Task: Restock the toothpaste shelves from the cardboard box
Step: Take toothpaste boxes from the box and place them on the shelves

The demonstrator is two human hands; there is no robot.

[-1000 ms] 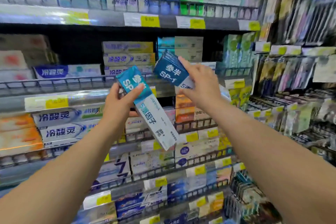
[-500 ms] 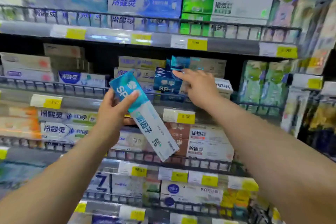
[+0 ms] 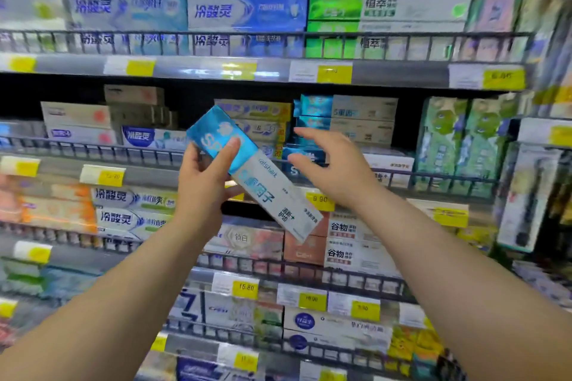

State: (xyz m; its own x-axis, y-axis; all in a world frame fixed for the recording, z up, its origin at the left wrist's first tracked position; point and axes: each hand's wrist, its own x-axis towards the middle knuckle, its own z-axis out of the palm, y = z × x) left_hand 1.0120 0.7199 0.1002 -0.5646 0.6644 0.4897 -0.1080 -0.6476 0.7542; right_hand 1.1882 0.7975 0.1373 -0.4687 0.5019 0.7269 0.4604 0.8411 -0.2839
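My left hand (image 3: 205, 181) grips a long teal-and-white toothpaste box (image 3: 257, 176) by its teal end, tilted with the white end down to the right, in front of the middle shelf. My right hand (image 3: 335, 168) hovers just right of it with fingers spread and holds nothing. Behind that hand a stack of matching teal SP boxes (image 3: 312, 111) lies on the middle shelf, the lowest one (image 3: 298, 162) behind the wire rail. The cardboard box is out of view.
Wire-railed shelves (image 3: 371, 46) full of toothpaste cartons fill the view, with yellow price tags (image 3: 334, 73) along each edge. A dark gap (image 3: 192, 96) opens left of the teal stack. Hanging toothbrush packs (image 3: 526, 195) crowd the right side.
My right hand has set its teal box onto the middle-shelf stack, let go and drawn back empty. The left hand's box has stayed in place.
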